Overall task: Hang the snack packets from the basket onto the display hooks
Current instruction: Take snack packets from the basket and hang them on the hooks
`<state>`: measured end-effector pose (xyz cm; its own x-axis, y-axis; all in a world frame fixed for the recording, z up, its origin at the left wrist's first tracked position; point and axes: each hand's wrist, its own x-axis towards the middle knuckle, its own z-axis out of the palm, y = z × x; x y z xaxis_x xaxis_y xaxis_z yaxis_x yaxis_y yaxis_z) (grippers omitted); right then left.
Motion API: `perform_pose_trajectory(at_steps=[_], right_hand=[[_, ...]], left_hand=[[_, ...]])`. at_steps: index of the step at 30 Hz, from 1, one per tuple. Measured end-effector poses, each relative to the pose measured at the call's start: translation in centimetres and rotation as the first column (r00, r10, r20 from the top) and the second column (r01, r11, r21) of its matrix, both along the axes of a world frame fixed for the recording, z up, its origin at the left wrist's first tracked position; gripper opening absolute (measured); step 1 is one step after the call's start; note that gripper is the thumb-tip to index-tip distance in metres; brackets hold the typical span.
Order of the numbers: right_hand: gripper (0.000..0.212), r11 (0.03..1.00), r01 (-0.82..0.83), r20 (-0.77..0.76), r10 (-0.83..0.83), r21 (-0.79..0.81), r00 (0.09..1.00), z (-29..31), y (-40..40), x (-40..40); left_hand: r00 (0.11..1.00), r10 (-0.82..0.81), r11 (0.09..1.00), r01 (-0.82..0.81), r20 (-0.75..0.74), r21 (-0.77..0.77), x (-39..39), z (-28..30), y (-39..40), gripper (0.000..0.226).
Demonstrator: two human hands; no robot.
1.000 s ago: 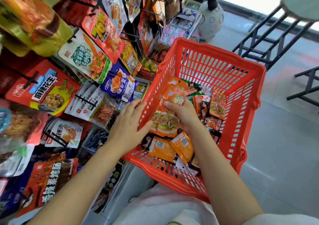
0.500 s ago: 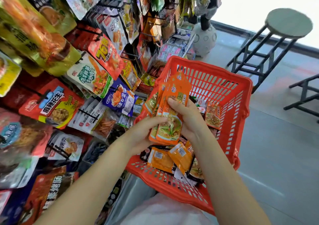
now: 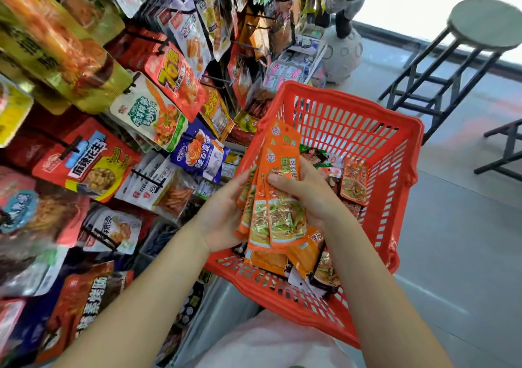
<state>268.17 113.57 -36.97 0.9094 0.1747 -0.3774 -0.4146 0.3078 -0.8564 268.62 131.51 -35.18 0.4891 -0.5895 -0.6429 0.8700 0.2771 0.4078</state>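
A fanned bunch of orange snack packets (image 3: 278,198) is held upright over the near left corner of the red plastic basket (image 3: 395,153). My right hand (image 3: 308,195) grips the bunch from the right, thumb across the front packet. My left hand (image 3: 226,212) cups the bunch from the left and behind, fingers curled on its edge. More orange and dark packets (image 3: 353,182) lie loose in the basket bottom. The display hooks (image 3: 141,37) are black pegs on the rack at left, crowded with hanging packets.
The rack fills the whole left side with hanging packets such as a red peanut packet (image 3: 90,164) and a blue packet (image 3: 200,153). A round stool (image 3: 483,26) and a grey vase (image 3: 343,48) stand on the grey floor at the back right.
Both hands lifted the orange bunch out of the basket. My left hand went from the basket rim onto the packets' left edge. The view tilted up.
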Motion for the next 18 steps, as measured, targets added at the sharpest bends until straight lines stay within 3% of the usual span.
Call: perform_pose_trajectory(at_steps=[5, 10, 14, 16, 18], right_hand=[[0.055, 0.991, -0.005, 0.048, 0.011, -0.137, 0.999, 0.3, 1.4, -0.3], [0.047, 0.896, 0.098, 0.304, 0.042, -0.432, 0.952, 3.5, 3.8, 0.7], [0.028, 0.9, 0.205, 0.446, -0.013, -0.384, 0.895, 9.1, 6.2, 2.4], [0.043, 0.909, 0.232, 0.53, -0.014, -0.347, 0.848, 12.8, 8.1, 2.9], [0.062, 0.926, 0.221, 0.62, 0.018, -0.306, 0.784, 16.9, 10.6, 2.9]], left_hand=[[0.994, 0.055, 0.993, -0.065, 0.096, 0.097, -0.2, 0.9, -0.1, 0.068], [0.953, 0.014, 0.952, -0.106, 0.304, 0.286, -0.5, 3.0, 0.6, 0.062], [0.788, 0.057, 0.876, -0.334, 0.613, 0.348, -0.3, 9.6, 2.5, 0.044], [0.661, 0.119, 0.82, -0.486, 0.741, 0.301, -0.4, 13.7, 3.8, 0.032], [0.519, 0.183, 0.752, -0.621, 0.835, 0.221, -0.8, 18.1, 5.6, 0.034]])
